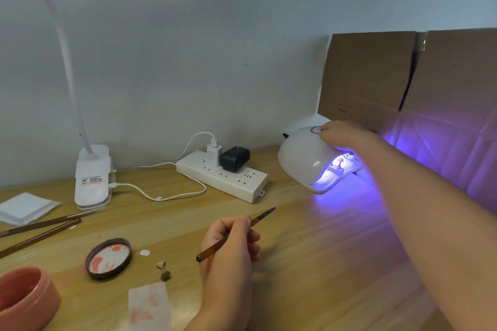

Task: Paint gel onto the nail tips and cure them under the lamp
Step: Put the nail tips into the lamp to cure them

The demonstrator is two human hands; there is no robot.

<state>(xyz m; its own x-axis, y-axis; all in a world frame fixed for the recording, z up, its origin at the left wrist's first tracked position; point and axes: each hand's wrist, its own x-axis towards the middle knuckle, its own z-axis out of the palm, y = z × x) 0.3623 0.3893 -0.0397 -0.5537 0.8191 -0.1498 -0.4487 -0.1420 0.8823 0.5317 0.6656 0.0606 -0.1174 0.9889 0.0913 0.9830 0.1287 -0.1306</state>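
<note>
A white curing lamp [301,161] stands at the back right of the wooden table and glows violet inside. In its opening a small nail tip on a stand [339,163] shows pink. My right hand [340,134] lies on top of the lamp, a fingertip on the round button at its crown. My left hand [231,242] is nearer me, gripping a thin brown brush [262,216] with its tip pointing up and right. The pink gel jar [25,297] sits at the front left, its lid [109,258] lying smeared side up beside it.
A white power strip [223,179] with two plugged chargers lies left of the lamp. A clip-on desk light [92,174] stands at the left. Two more brushes [40,226], a white packet [25,207] and a stained paper slip [149,305] lie around. Cardboard [376,75] leans on the wall.
</note>
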